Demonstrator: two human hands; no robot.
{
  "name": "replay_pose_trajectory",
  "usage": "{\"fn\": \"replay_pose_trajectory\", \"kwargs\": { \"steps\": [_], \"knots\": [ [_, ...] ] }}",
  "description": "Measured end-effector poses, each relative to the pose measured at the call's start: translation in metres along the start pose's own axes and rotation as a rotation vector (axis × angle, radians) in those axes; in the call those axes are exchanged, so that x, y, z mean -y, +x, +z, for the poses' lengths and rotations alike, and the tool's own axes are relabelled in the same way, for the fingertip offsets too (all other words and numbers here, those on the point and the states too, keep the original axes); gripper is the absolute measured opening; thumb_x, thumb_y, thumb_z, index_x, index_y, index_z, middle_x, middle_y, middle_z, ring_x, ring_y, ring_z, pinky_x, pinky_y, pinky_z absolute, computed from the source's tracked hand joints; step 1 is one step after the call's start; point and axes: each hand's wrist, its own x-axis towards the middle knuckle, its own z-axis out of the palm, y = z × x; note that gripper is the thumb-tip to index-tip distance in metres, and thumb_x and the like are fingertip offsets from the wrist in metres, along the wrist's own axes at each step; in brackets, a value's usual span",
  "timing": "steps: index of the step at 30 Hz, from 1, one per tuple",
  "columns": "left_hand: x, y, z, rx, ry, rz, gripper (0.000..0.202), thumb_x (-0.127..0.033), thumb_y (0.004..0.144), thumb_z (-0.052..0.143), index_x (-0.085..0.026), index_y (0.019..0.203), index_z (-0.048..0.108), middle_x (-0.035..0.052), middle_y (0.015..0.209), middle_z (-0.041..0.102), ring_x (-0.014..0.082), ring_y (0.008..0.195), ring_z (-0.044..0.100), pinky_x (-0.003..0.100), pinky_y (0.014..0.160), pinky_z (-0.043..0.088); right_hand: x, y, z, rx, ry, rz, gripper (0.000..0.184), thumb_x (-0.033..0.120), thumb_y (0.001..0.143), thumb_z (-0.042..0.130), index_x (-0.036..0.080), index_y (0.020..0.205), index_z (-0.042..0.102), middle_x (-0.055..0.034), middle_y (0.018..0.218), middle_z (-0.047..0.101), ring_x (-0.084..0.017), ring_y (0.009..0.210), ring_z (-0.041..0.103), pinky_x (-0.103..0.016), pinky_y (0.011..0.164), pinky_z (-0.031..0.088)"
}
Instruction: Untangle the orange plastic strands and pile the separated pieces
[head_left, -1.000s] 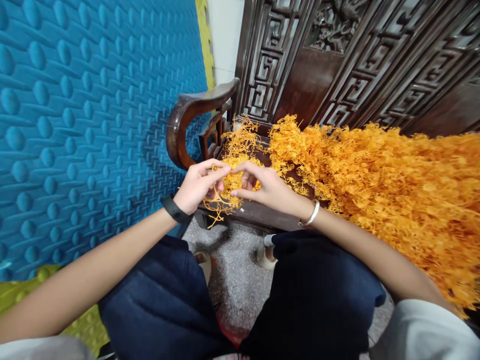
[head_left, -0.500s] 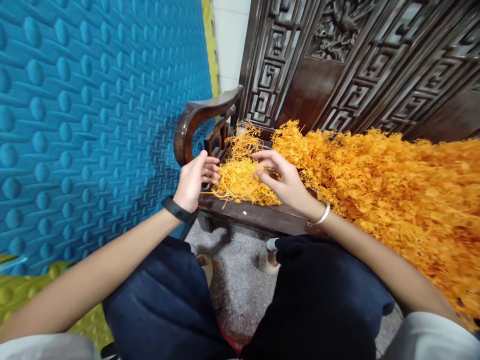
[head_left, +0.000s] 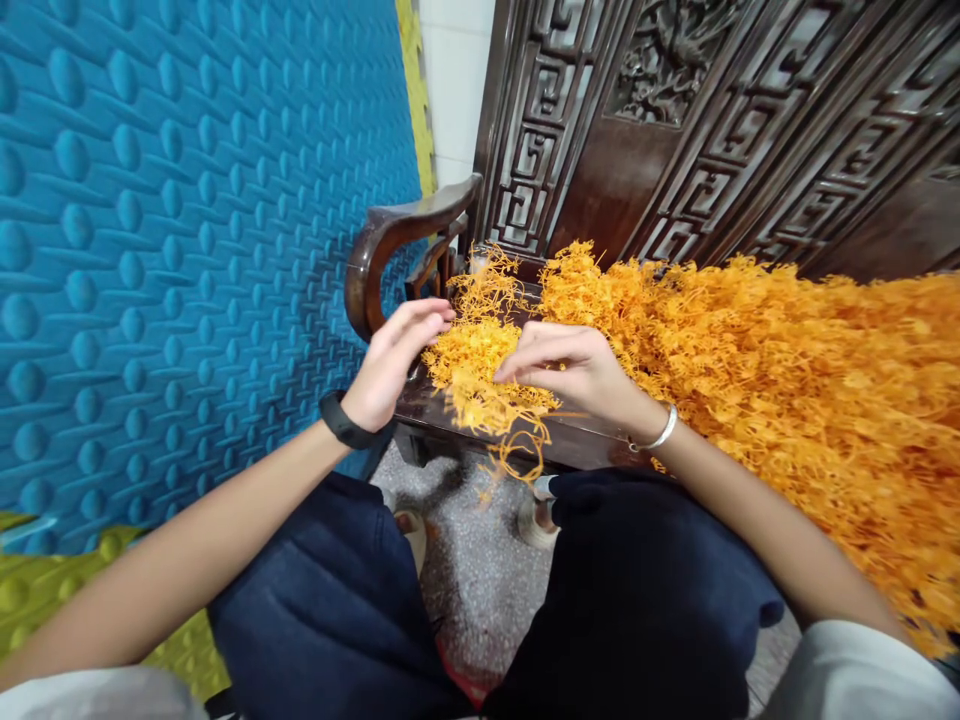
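My right hand (head_left: 577, 365) has its thumb and fingers pinched together on an orange plastic piece of thin curly strands (head_left: 487, 405). Its looped ends hang over the front edge of the dark wooden bench (head_left: 577, 430). Behind it on the seat lies a small heap of similar orange pieces (head_left: 469, 345). My left hand (head_left: 397, 360), with a black wristband, is at the left side of this heap. Its fingers are stretched out, and nothing shows in them. Farther right, a large pile of orange pieces (head_left: 787, 400) covers the bench.
The bench's curved armrest (head_left: 420, 215) stands beyond my left hand, and its carved backrest (head_left: 630, 170) rises behind the piles. A blue bumpy foam mat (head_left: 187, 250) fills the left side. Speckled floor (head_left: 480, 560) shows between my knees.
My right hand has closed from a loose curve into a pinch and come slightly nearer to me. A curly orange piece now hangs over the bench edge. My left fingers have shifted slightly right.
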Motion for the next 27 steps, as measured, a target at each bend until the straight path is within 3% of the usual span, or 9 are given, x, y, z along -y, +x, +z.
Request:
{"fn": "replay_pose_trajectory", "kwargs": {
  "steps": [3,6,9,14,18,22,27],
  "knots": [
    [0.001,-0.006,0.005,0.293,0.03,-0.037,0.034,-0.043,0.078,0.06,-0.016,0.098,0.064,0.0071,0.104,0.066,0.0192,0.1,0.058,0.033,0.093,0.04,0.0,0.001,0.002,0.056,0.097,0.024,0.012,0.025,0.083,0.059,0.022,0.087,0.071,-0.0013,0.083,0.066,-0.012,0.079,0.059,-0.029,0.076,0.046],
    [0.002,-0.009,0.009,0.413,0.137,-0.08,0.031,-0.039,0.071,0.068,-0.015,0.091,0.065,0.0041,0.091,0.067,0.0172,0.088,0.059,0.031,0.086,0.042,-0.002,0.002,0.005,0.033,0.216,0.096,0.013,0.024,0.082,0.06,0.019,0.091,0.068,-0.0034,0.091,0.066,-0.014,0.087,0.06,-0.03,0.081,0.046],
    [0.004,-0.01,0.011,0.388,0.235,-0.101,0.023,-0.033,0.07,0.07,-0.014,0.082,0.065,0.0003,0.078,0.064,0.0128,0.075,0.056,0.027,0.077,0.043,-0.004,0.003,0.01,-0.002,0.327,0.191,0.015,0.025,0.08,0.062,0.018,0.091,0.067,-0.0038,0.093,0.065,-0.014,0.088,0.06,-0.03,0.081,0.048],
    [0.006,-0.011,0.015,0.358,0.256,-0.144,0.02,-0.033,0.073,0.066,-0.014,0.078,0.066,-0.0014,0.069,0.06,0.0086,0.061,0.051,0.022,0.059,0.039,-0.01,0.005,0.02,-0.164,0.422,0.326,0.019,0.029,0.07,0.071,0.017,0.081,0.062,-0.0006,0.08,0.064,-0.011,0.074,0.06,-0.027,0.072,0.05],
    [0.006,-0.016,0.019,0.377,0.275,-0.297,0.025,-0.039,0.079,0.058,-0.015,0.078,0.064,-0.0086,0.041,0.038,0.0048,0.035,0.032,0.02,0.039,0.025,-0.016,0.007,0.025,-0.217,0.51,0.41,0.032,0.027,0.065,0.074,0.02,0.089,0.054,0.0044,0.069,0.059,-0.009,0.065,0.058,-0.025,0.065,0.048],
    [0.005,-0.02,0.023,0.376,0.287,-0.359,0.022,-0.035,0.08,0.057,-0.015,0.076,0.065,-0.0086,0.037,0.036,0.0048,0.031,0.033,0.019,0.036,0.023,-0.021,0.007,0.028,-0.214,0.478,0.433,0.03,0.02,0.065,0.072,0.019,0.087,0.052,0.005,0.067,0.057,-0.008,0.062,0.054,-0.025,0.063,0.045],
    [0.011,-0.021,0.027,0.28,0.259,-0.421,0.022,-0.033,0.08,0.056,-0.014,0.074,0.066,-0.0073,0.039,0.039,0.0037,0.031,0.029,0.019,0.035,0.018,-0.028,0.008,0.038,-0.354,0.417,0.455,0.026,0.014,0.063,0.067,0.02,0.078,0.047,0.0057,0.067,0.053,-0.008,0.062,0.051,-0.025,0.063,0.043]
  ]
}}
